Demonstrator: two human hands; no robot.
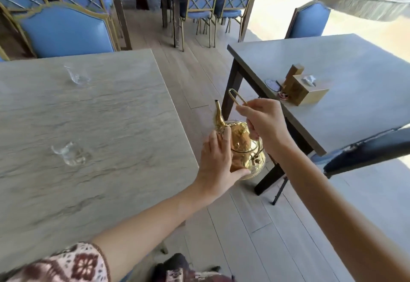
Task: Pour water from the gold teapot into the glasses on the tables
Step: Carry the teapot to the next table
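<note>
The gold teapot (241,146) hangs over the aisle floor between two tables, spout pointing up and away. My right hand (265,122) grips its thin wire handle from above. My left hand (218,157) lies flat against the pot's left side, steadying it. Two clear glasses stand on the left table (115,108): a near glass (71,154) and a far glass (76,75). Both are well left of the pot. Motion blur hides whether they hold water.
On the right table (346,64) sits a wooden tissue box (304,90) with a small round coaster beside it. Blue padded chairs line the far side, and a dark chair (366,151) stands at the right. Wooden plank floor runs between the tables.
</note>
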